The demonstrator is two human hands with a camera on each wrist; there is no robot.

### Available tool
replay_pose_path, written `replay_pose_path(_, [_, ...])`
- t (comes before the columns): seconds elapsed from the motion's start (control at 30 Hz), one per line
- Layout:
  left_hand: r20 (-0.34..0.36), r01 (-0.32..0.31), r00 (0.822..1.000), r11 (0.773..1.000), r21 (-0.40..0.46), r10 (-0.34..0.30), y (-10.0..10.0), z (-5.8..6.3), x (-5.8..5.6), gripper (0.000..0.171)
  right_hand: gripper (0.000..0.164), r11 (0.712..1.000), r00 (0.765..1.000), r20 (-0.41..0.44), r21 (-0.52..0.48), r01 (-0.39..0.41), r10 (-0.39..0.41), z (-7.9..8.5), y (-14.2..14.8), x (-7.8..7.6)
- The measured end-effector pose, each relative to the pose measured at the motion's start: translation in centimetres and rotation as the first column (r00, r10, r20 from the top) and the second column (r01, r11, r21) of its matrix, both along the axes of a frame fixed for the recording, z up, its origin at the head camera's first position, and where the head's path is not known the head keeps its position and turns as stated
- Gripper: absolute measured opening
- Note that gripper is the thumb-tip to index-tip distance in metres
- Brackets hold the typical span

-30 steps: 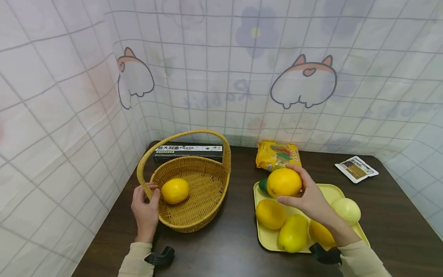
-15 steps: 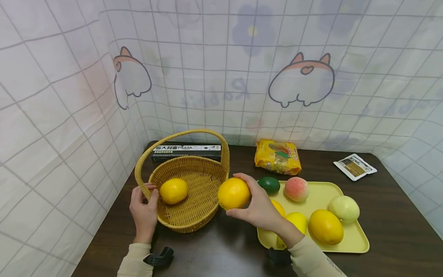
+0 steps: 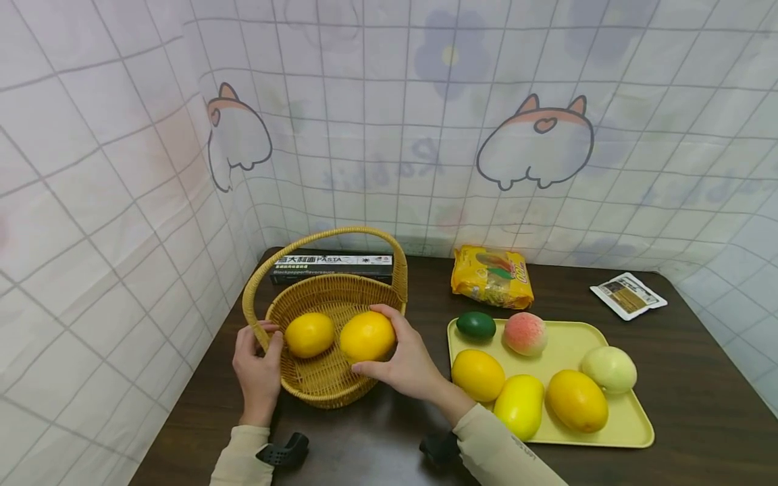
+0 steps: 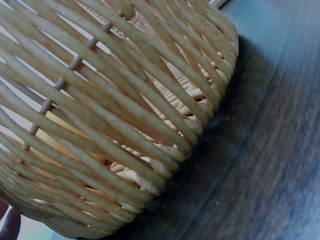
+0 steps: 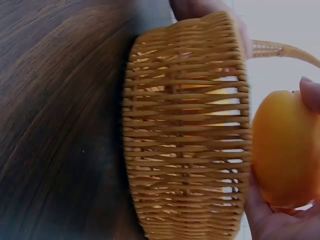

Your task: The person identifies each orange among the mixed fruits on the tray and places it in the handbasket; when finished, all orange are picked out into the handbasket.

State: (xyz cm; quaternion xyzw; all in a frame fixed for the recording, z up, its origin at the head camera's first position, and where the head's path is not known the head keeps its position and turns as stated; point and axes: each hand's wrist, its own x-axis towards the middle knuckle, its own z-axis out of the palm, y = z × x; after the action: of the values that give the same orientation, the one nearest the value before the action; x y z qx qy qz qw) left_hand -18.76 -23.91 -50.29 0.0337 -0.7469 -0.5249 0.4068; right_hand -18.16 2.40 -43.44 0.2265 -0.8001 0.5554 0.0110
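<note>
My left hand [image 3: 260, 364] grips the left rim of the wicker basket [image 3: 340, 398] near the foot of its tall handle. Inside the basket, on the left, lies a yellow lemon [image 3: 309, 335]. My right hand [image 3: 410, 358] holds a second yellow lemon [image 3: 367, 336] between thumb and fingers, over the right part of the basket. In the right wrist view that held lemon [image 5: 285, 150] shows above the rim, apart from the basket floor. The left wrist view is mostly filled by the woven basket wall [image 4: 110, 100], with a fingertip at the lower left corner.
On the right stands a yellow tray [image 3: 559, 337] with a green fruit [image 3: 476, 326], a peach [image 3: 525, 334], a pale round fruit [image 3: 610, 369] and several yellow fruits. Behind are a pasta box [image 3: 331, 266], a yellow bag [image 3: 492, 277] and a white sachet [image 3: 629, 295].
My right hand has carried the lemon leftward from above the tray to over the basket. The peach and other fruits on the tray have come into view. My left hand stays at the basket.
</note>
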Motion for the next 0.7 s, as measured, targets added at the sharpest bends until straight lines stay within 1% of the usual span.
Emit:
replay_pose_path(0.13, [-0.007, 0.004, 1.000, 1.000, 0.004, -0.004, -0.1, 0.1, 0.2, 0.009, 0.087, 1.000, 1.000, 0.006, -0.003, -0.027, 0.027, -0.4, -1.3, -0.4])
replay_pose_path(0.2, [-0.015, 0.004, 1.000, 1.000, 0.007, -0.004, -0.1, 0.3, 0.4, 0.010, 0.086, 0.998, 0.998, 0.005, -0.004, -0.058, 0.058, -0.5, -1.9, -0.5])
replay_pose_path(0.3, [-0.019, 0.010, 1.000, 1.000, 0.014, -0.010, 0.5, 1.6, 1.1, 0.010, 0.087, 0.990, 0.991, 0.000, 0.041, -0.132, 0.132, -0.6, -2.5, -0.9])
replay_pose_path(0.4, [-0.011, 0.021, 1.000, 1.000, 0.017, -0.021, 1.2, 2.9, 1.7, 0.011, 0.088, 0.971, 0.976, -0.022, 0.117, -0.211, 0.215, -0.6, -2.8, -1.6])
replay_pose_path(0.43, [-0.014, 0.027, 1.000, 0.999, 0.018, -0.027, 1.4, 3.2, 1.8, 0.011, 0.089, 0.962, 0.972, -0.031, 0.152, -0.226, 0.233, -0.7, -3.0, -1.9])
replay_pose_path(0.47, [-0.016, 0.030, 0.999, 0.999, 0.018, -0.030, 1.5, 3.2, 1.8, 0.011, 0.090, 0.954, 0.967, -0.040, 0.180, -0.240, 0.251, -0.6, -3.1, -2.1])
replay_pose_path(0.57, [-0.022, 0.036, 0.999, 0.999, 0.013, -0.036, 1.5, 3.1, 1.7, 0.011, 0.090, 0.933, 0.961, -0.054, 0.262, -0.248, 0.270, -0.7, -3.6, -2.7])
replay_pose_path(0.7, [-0.033, 0.031, 0.999, 0.999, 0.010, -0.031, 1.5, 3.0, 1.7, 0.011, 0.091, 0.914, 0.963, -0.041, 0.329, -0.239, 0.266, -0.5, -4.4, -3.1])
